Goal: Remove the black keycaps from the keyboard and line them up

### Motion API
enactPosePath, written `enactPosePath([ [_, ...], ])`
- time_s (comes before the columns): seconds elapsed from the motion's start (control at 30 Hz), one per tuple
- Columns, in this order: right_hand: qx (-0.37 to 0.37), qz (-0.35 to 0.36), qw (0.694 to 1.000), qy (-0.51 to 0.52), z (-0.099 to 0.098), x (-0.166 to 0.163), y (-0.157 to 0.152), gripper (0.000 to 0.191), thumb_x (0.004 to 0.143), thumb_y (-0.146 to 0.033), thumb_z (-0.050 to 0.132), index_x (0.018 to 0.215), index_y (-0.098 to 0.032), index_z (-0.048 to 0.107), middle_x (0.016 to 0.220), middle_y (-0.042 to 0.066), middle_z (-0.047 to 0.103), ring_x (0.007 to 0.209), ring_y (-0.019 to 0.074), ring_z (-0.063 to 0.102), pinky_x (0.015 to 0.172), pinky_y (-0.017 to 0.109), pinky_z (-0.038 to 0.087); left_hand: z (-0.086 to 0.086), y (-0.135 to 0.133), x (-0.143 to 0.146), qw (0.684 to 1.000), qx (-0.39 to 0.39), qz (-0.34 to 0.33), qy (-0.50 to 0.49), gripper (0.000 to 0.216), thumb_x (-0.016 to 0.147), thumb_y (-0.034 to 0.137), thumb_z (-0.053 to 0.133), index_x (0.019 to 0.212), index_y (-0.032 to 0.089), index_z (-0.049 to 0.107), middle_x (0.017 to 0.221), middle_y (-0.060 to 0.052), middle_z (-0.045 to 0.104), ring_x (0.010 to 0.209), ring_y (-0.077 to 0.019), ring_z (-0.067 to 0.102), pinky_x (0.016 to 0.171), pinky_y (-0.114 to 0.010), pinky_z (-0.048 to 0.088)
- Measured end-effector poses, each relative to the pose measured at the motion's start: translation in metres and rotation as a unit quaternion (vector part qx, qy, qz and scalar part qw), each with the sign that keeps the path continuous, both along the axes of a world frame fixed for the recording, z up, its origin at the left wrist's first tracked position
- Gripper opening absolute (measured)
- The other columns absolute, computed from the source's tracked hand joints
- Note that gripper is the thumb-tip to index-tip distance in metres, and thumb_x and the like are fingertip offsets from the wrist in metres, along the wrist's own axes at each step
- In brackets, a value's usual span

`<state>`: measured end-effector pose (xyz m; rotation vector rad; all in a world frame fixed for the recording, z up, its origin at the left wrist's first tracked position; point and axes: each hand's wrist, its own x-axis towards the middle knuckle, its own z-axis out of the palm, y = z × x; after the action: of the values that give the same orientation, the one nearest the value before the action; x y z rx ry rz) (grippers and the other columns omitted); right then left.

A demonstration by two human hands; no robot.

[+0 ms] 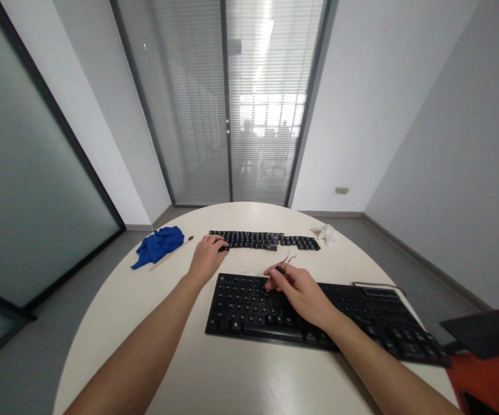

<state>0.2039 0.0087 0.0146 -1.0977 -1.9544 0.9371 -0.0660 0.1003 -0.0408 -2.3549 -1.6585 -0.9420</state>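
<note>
Left hand [207, 257]: fingers curled onto left end of keycap row [265, 240] at far table edge. Right hand [297, 292]: pinching small dark item, possibly keycap puller [284, 264], over keyboard [318, 314]. Blue cloth [159, 244] far left on round table [115, 311].

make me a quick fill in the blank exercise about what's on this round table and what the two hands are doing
1. The left hand touches the rows of loose ____ laid out behind the keyboard.
2. The right hand rests on the ____, pinching a small dark piece.
3. The crumpled cloth at the table's left is ____ in colour.
4. A thin wire tool lies ____ the right hand and the keycap rows.

Missing words: keycaps; keyboard; blue; between
</note>
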Motion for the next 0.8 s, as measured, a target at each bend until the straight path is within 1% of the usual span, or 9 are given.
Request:
enactPosePath([
  [0.2, 0.023, 0.066, 0.995, -0.072, 0.010, 0.004, -0.006, 0.036, 0.097, -0.045, 0.043, 0.087, -0.021, 0.067, 0.079, 0.002, 0.074, 0.071, 0.0176, 0.065, 0.066, 0.028, 0.046, 0.006, -0.005, 0.005, 1.000, 0.003, -0.007, -0.003, 0.018, 0.082, 0.021, 0.067, 0.100, 0.024, 0.070, 0.115, -0.006, 0.063, 0.112, -0.0281, 0.051, 0.098, -0.045, 0.043],
  [0.3, 0.020, 0.090, 0.992, -0.086, 0.010, 0.005, -0.008, 0.034, 0.098, -0.044, 0.044, 0.091, -0.021, 0.068, 0.079, 0.002, 0.074, 0.069, 0.0170, 0.066, 0.064, 0.027, 0.046, 0.013, -0.009, 0.012, 1.000, 0.008, -0.020, -0.013, 0.018, 0.083, 0.022, 0.066, 0.101, 0.023, 0.069, 0.116, -0.006, 0.062, 0.113, -0.0273, 0.050, 0.099, -0.045, 0.042],
  [0.37, 0.018, 0.102, 0.990, -0.092, 0.009, 0.005, -0.009, 0.033, 0.098, -0.042, 0.044, 0.094, -0.020, 0.068, 0.079, 0.003, 0.074, 0.068, 0.0167, 0.066, 0.063, 0.026, 0.047, 0.021, -0.013, 0.017, 0.998, 0.002, -0.044, -0.033, 0.016, 0.085, 0.022, 0.065, 0.100, 0.022, 0.069, 0.115, -0.006, 0.063, 0.111, -0.0261, 0.052, 0.099, -0.044, 0.041],
  [0.43, 0.021, 0.111, 0.988, -0.102, 0.008, 0.005, -0.009, 0.032, 0.098, -0.040, 0.044, 0.094, -0.020, 0.068, 0.078, 0.002, 0.074, 0.067, 0.0164, 0.065, 0.062, 0.026, 0.047, 0.031, -0.019, 0.023, 0.995, -0.035, -0.086, -0.045, 0.015, 0.084, 0.022, 0.065, 0.099, 0.022, 0.069, 0.110, -0.005, 0.064, 0.107, -0.0250, 0.054, 0.098, -0.042, 0.042],
  [0.53, 0.023, 0.118, 0.986, -0.116, 0.008, 0.005, -0.009, 0.032, 0.097, -0.039, 0.044, 0.092, -0.020, 0.069, 0.076, 0.002, 0.074, 0.064, 0.0158, 0.065, 0.061, 0.025, 0.047, 0.049, -0.033, 0.032, 0.978, -0.112, -0.168, -0.043, 0.018, 0.083, 0.025, 0.066, 0.100, 0.021, 0.068, 0.107, -0.005, 0.066, 0.102, -0.0237, 0.058, 0.094, -0.039, 0.044],
  [0.6, 0.026, 0.123, 0.984, -0.123, 0.009, 0.006, -0.010, 0.032, 0.097, -0.039, 0.045, 0.092, -0.020, 0.070, 0.075, 0.002, 0.074, 0.062, 0.0152, 0.064, 0.057, 0.024, 0.045, 0.061, -0.044, 0.038, 0.959, -0.180, -0.218, -0.037, 0.021, 0.083, 0.026, 0.066, 0.103, 0.020, 0.067, 0.106, -0.005, 0.067, 0.096, -0.0217, 0.061, 0.088, -0.035, 0.047],
  [0.67, 0.036, 0.129, 0.982, -0.133, 0.011, 0.006, -0.010, 0.032, 0.097, -0.039, 0.046, 0.089, -0.020, 0.070, 0.073, 0.002, 0.073, 0.059, 0.0144, 0.064, 0.055, 0.023, 0.044, 0.071, -0.054, 0.042, 0.934, -0.251, -0.253, -0.029, 0.024, 0.082, 0.026, 0.066, 0.106, 0.021, 0.067, 0.103, -0.004, 0.070, 0.092, -0.0208, 0.063, 0.082, -0.032, 0.049],
  [0.73, 0.047, 0.133, 0.980, -0.142, 0.012, 0.006, -0.010, 0.033, 0.096, -0.039, 0.047, 0.085, -0.019, 0.071, 0.071, 0.003, 0.073, 0.058, 0.0135, 0.063, 0.054, 0.022, 0.043, 0.079, -0.063, 0.046, 0.919, -0.294, -0.262, -0.013, 0.025, 0.081, 0.027, 0.066, 0.105, 0.020, 0.068, 0.101, -0.004, 0.070, 0.090, -0.0210, 0.064, 0.079, -0.031, 0.049],
  [0.8, 0.053, 0.139, 0.978, -0.149, 0.014, 0.007, -0.010, 0.034, 0.095, -0.040, 0.048, 0.083, -0.017, 0.071, 0.071, 0.003, 0.074, 0.056, 0.0126, 0.062, 0.053, 0.021, 0.041, 0.083, -0.069, 0.048, 0.910, -0.321, -0.262, 0.004, 0.029, 0.080, 0.029, 0.068, 0.108, 0.021, 0.067, 0.103, -0.005, 0.071, 0.091, -0.0217, 0.065, 0.079, -0.030, 0.049],
])
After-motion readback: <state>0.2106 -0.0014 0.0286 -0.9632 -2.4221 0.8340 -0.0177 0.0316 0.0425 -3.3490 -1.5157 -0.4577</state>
